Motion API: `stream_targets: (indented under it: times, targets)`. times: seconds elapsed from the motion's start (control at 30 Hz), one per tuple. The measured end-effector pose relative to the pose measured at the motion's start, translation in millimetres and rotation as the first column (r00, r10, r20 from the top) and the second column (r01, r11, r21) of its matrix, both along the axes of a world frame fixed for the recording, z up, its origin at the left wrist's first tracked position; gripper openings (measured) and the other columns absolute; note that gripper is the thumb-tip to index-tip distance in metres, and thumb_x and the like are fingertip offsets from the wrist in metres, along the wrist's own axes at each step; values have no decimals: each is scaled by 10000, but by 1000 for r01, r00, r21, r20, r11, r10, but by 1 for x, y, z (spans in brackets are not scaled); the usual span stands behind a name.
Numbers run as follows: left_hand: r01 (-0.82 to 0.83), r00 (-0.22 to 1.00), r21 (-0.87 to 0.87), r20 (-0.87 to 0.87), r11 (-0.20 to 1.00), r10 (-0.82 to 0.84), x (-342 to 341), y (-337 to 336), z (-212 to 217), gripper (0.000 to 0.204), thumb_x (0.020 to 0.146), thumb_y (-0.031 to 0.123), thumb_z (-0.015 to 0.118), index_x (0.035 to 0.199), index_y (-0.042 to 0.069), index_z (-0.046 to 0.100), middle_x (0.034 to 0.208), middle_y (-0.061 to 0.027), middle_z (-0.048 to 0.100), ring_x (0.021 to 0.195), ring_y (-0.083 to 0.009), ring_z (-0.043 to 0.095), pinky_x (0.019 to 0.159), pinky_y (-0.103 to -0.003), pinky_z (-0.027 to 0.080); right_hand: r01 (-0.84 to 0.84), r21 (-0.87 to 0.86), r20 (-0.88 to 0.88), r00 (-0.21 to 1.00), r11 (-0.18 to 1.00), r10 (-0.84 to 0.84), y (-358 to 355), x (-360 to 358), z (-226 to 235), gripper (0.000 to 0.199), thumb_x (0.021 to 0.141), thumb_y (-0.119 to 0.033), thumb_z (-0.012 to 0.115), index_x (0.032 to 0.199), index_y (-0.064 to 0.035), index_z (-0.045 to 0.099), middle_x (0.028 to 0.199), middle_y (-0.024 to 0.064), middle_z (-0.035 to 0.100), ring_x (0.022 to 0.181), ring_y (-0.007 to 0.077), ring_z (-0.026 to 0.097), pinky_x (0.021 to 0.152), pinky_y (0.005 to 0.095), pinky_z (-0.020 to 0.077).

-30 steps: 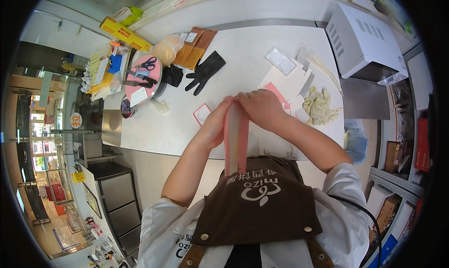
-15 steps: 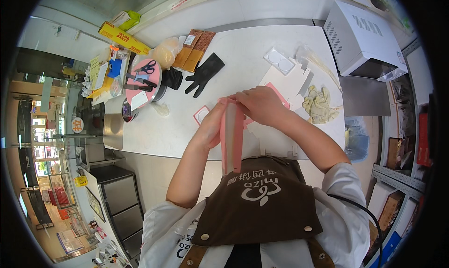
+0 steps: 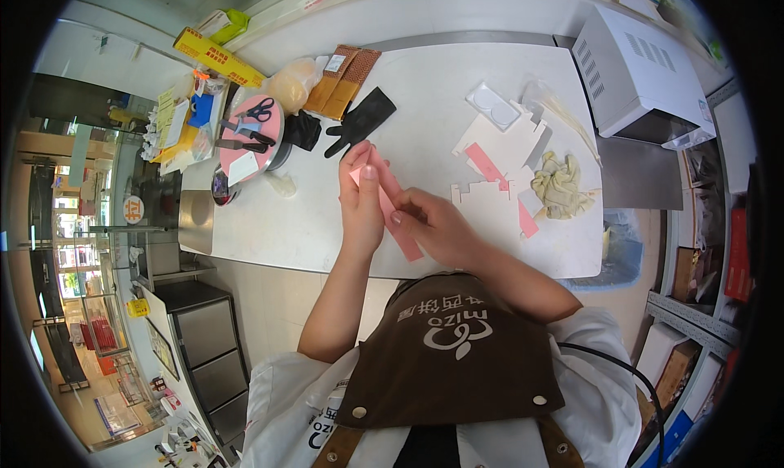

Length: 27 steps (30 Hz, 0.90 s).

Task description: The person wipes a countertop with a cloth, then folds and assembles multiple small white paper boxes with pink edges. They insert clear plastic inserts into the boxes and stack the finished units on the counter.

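A long pink card piece point(image 3: 403, 239), folded along its length, is held slanting over the front part of the table. My left hand point(image 3: 359, 202) grips its far end with the thumb on top. Lower down, my right hand point(image 3: 437, 223) pinches the card's right edge between thumb and fingers. A black glove point(image 3: 365, 119) lies flat just beyond my left hand. To the right of my hands are white cut card sheets point(image 3: 478, 141) with a pink strip point(image 3: 487, 164) on them, and a clear plastic tray point(image 3: 493, 106) at their far side.
A crumpled pale yellow cloth point(image 3: 561, 192) lies at the table's right. At the left, a pink round turntable point(image 3: 271, 133) carries scissors point(image 3: 260, 109) and knives. Brown packaging point(image 3: 341, 80) and a yellow box point(image 3: 216, 58) sit behind. A white oven-like appliance point(image 3: 625, 69) stands far right.
The pink card has been turned from upright to slanting, its near end now lower right. My right hand has come down and nearer along it; the left hand has shifted slightly away from me.
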<state>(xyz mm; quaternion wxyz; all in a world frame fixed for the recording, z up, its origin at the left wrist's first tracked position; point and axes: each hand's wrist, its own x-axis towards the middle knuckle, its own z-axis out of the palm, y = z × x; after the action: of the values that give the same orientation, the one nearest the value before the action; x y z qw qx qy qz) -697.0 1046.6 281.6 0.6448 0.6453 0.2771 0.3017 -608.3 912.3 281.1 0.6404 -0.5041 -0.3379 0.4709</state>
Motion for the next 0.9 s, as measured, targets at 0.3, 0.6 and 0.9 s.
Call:
stream_targets:
  times: [0.3,0.6,0.9]
  targets:
    - [81,988,-116,140,990,-64,-9,-12,-1,736,1018,599,530,1472,39,385,1448,-158,509,1212,-277,584,992,-437,540,-140,-84,-70,988,987,134,1,0,-17,173,1025,-165,633,1037,8,632,872,19,639,763,84,547,687,283,460]
    - [25,983,-94,184,995,-7,-21,-12,8,795,1004,670,501,1498,58,379,1483,-160,501,1205,-285,592,1009,-452,530,173,-176,566,823,969,-44,-4,16,0,234,943,-240,689,1056,-52,610,806,76,679,694,258,669,645,397,521]
    - [28,992,-51,125,998,-21,-19,-20,3,702,1045,541,508,1492,21,358,1503,-149,453,1270,-266,539,1050,-427,480,163,-2,820,565,987,-92,4,3,-36,172,914,-200,658,1008,-67,603,763,68,691,676,300,681,594,429,507]
